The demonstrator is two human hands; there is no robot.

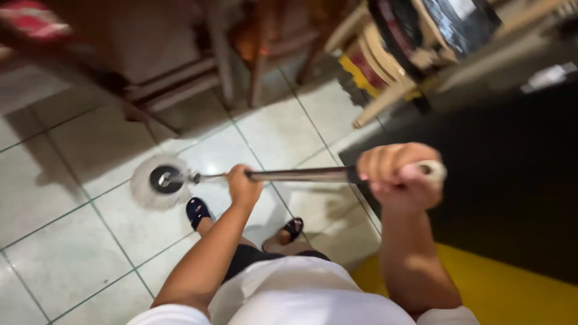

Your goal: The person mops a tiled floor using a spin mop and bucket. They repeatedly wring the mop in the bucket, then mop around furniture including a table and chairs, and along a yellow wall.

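We look down along our own two bare arms, both reaching forward from short white sleeves. Our left arm stretches farther out, almost straight, and our left hand [243,185] is curled into a closed fist, knuckles up, wrist bent slightly downward. Our right arm comes up nearer to us, forearm rising steeply, and our right hand [397,174] is also clenched tight, fingers [379,165] wrapped over and facing us (this hand looks larger only because it is closer to our eyes). The two hands sit well apart, at roughly the same height.
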